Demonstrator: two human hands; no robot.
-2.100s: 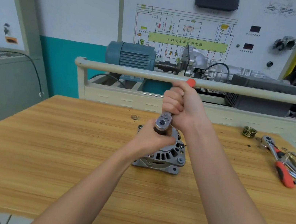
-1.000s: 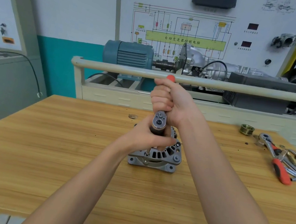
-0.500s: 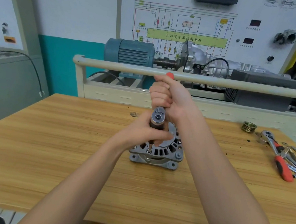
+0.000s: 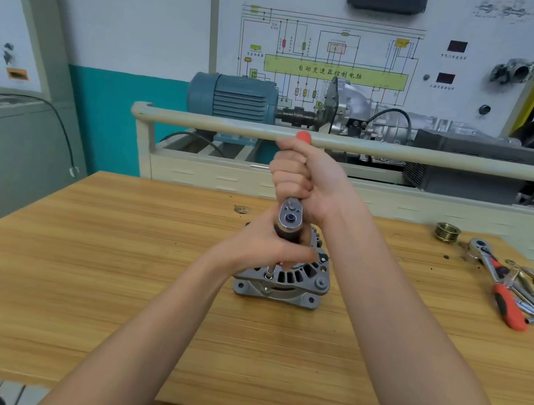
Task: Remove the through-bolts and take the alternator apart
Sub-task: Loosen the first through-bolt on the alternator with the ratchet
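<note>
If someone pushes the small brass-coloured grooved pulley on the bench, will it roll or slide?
The pulley seems to rest on a flat face, so it would probably slide on the wooden bench. It looks like metal, likely heavy for its size. Tipped on edge, it might roll.

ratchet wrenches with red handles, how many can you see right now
2. One red-handled ratchet wrench is held upright over the grey alternator in both hands' grip; the other red-handled ratchet lies at the wooden table's right edge. More may hide in that clutter.
</note>
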